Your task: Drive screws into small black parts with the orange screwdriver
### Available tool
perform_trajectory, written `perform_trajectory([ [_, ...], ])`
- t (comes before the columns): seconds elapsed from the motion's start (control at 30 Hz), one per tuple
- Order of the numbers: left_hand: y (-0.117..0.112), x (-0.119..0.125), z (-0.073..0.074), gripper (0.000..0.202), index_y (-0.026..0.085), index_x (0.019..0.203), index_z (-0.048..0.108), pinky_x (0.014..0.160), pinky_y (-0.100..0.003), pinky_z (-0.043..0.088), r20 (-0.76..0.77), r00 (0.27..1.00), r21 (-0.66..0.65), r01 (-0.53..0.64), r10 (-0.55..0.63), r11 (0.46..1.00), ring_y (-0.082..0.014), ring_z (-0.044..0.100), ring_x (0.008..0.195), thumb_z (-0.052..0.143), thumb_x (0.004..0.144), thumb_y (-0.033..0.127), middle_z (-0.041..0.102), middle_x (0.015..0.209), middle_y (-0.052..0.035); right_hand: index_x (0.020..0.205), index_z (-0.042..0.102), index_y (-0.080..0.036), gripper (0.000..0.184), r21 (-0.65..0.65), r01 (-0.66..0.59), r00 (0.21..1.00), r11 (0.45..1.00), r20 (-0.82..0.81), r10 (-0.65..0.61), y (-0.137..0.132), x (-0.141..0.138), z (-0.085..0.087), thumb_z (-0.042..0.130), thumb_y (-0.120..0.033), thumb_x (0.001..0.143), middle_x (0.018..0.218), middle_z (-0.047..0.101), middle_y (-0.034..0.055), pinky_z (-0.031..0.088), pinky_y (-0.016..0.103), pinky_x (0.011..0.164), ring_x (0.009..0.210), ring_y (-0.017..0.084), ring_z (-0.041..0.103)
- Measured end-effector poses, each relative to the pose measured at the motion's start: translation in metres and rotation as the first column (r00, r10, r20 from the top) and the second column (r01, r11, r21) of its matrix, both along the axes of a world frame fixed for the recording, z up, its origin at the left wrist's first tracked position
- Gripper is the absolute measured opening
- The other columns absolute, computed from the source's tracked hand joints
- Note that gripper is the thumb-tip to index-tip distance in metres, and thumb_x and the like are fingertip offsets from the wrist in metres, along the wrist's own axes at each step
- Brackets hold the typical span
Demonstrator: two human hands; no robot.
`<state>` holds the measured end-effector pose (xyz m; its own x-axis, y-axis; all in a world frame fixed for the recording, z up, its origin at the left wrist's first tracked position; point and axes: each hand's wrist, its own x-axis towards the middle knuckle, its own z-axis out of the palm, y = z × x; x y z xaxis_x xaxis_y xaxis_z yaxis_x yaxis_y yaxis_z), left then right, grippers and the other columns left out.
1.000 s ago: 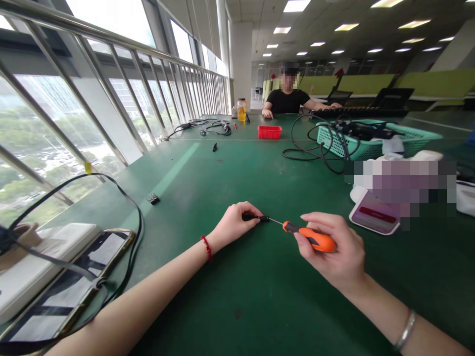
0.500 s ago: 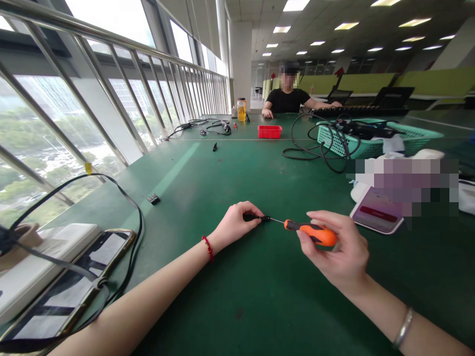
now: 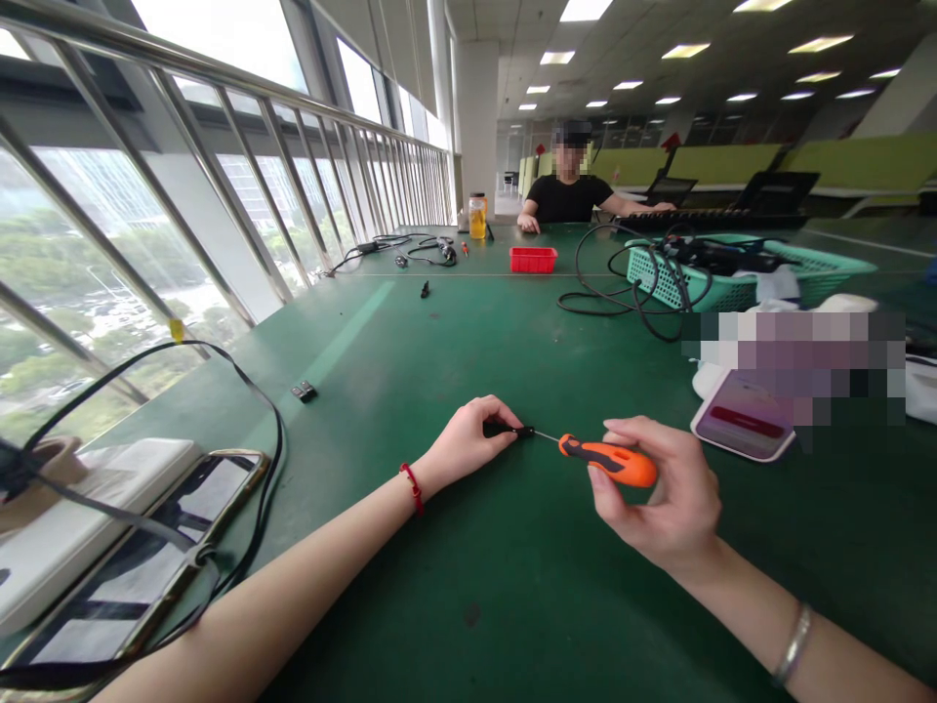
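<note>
My left hand [image 3: 479,436], with a red cord bracelet at the wrist, pinches a small black part [image 3: 523,431] low over the green table [image 3: 468,547]. Its exact kind is too small to make out, and my fingers cover some of it. In my right hand [image 3: 663,488] is an orange and black screwdriver [image 3: 611,461], gripped by its handle between thumb and fingers. The screwdriver's thin shaft points left, and its tip meets the end of the black part.
Small black pieces [image 3: 303,392] lie to the left, another [image 3: 425,290] farther back. A red tray [image 3: 533,260], a green basket [image 3: 659,278] with cables and a phone [image 3: 743,415] stand beyond. A white power bank [image 3: 95,527] and cables lie left. A person [image 3: 569,195] sits opposite.
The screwdriver handle has turned in my right hand, and that hand's fingers have shifted slightly. My left hand stays almost still on the black part.
</note>
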<state>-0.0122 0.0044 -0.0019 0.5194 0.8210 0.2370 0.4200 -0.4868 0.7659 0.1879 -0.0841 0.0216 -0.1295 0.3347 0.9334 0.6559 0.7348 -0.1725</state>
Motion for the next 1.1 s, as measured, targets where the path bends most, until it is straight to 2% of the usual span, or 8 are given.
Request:
perform_trajectory([
  [0.13,-0.0008,0.0006,0.0008,0.008,0.015,0.082,0.065,0.08,-0.028,0.05,-0.003,1.0,-0.002,0.008,-0.008,1.0,-0.0159,0.06,0.084,0.059,0.077,0.018,0.064,0.089,-0.0054,0.101,0.056,-0.021,0.027,0.024,-0.003,0.998,1.0,0.055,0.002,-0.0001,-0.0014,0.0036,0.065,-0.02,0.076,0.075,0.065,0.0023,0.055,0.028,0.053,0.06,0.015,0.062],
  [0.27,-0.0007,0.0004,0.0006,0.009,0.015,0.083,0.064,0.081,-0.028,0.05,-0.007,1.0,-0.01,0.018,-0.019,1.0,-0.0158,0.06,0.085,0.058,0.078,0.017,0.064,0.091,-0.0055,0.111,0.053,-0.019,0.038,0.051,-0.052,0.998,0.997,0.021,0.051,0.0005,-0.0017,0.0041,0.066,-0.018,0.075,0.082,0.065,0.0047,0.056,0.03,0.057,0.07,0.017,0.065],
  [0.43,0.0,0.0003,0.0014,0.009,0.015,0.084,0.064,0.081,-0.028,0.05,-0.014,1.0,-0.015,0.017,-0.017,1.0,-0.0157,0.059,0.085,0.057,0.078,0.017,0.064,0.091,-0.0054,0.101,0.055,-0.021,0.026,0.011,-0.034,0.997,0.999,0.073,0.033,-0.0005,-0.0006,0.0045,0.066,-0.02,0.077,0.075,0.063,0.002,0.055,0.028,0.054,0.059,0.014,0.06],
  [0.53,0.0,0.0006,0.0021,0.009,0.015,0.083,0.064,0.081,-0.028,0.049,-0.011,1.0,-0.02,0.017,-0.017,1.0,-0.0158,0.059,0.085,0.057,0.078,0.016,0.064,0.091,-0.0054,0.105,0.053,-0.02,0.033,0.019,-0.052,0.998,0.998,0.022,0.052,0.0001,-0.0009,0.0026,0.066,-0.017,0.075,0.079,0.063,0.0033,0.055,0.029,0.057,0.065,0.015,0.062],
  [0.63,-0.0003,0.0007,0.0019,0.009,0.014,0.083,0.064,0.081,-0.029,0.049,-0.012,1.0,-0.024,0.019,-0.019,1.0,-0.0162,0.059,0.085,0.057,0.077,0.016,0.064,0.091,-0.0058,0.111,0.049,-0.019,0.04,-0.043,-0.093,0.995,0.995,-0.041,0.091,0.0005,-0.0015,0.0001,0.065,-0.015,0.075,0.081,0.061,0.0034,0.055,0.029,0.055,0.065,0.015,0.062],
  [0.8,-0.0008,0.0005,0.0014,0.009,0.014,0.083,0.063,0.081,-0.029,0.05,-0.018,1.0,-0.022,0.02,-0.02,1.0,-0.0165,0.059,0.085,0.057,0.077,0.016,0.064,0.091,-0.0058,0.102,0.054,-0.019,0.029,-0.001,-0.017,0.998,1.0,0.064,0.017,-0.0003,-0.0016,0.0016,0.067,-0.017,0.075,0.076,0.06,0.0015,0.053,0.027,0.053,0.057,0.012,0.057],
  [0.97,-0.0003,0.0003,0.0009,0.009,0.014,0.084,0.063,0.082,-0.03,0.049,-0.023,1.0,-0.012,0.018,-0.019,1.0,-0.0168,0.059,0.085,0.056,0.078,0.016,0.064,0.091,-0.006,0.109,0.051,-0.019,0.038,-0.044,-0.101,0.993,0.994,-0.057,0.099,0.0017,-0.0021,-0.0008,0.065,-0.013,0.074,0.083,0.06,0.0043,0.056,0.03,0.058,0.071,0.016,0.063],
  [1.1,-0.0004,0.0003,0.0006,0.009,0.014,0.084,0.063,0.082,-0.03,0.049,-0.025,1.0,-0.012,0.015,-0.016,1.0,-0.017,0.059,0.086,0.056,0.078,0.016,0.063,0.091,-0.0058,0.11,0.053,-0.02,0.038,-0.051,-0.048,0.999,0.998,-0.012,0.048,0.0019,0.0001,-0.0045,0.066,-0.016,0.075,0.075,0.059,0.0006,0.055,0.03,0.055,0.057,0.013,0.058],
])
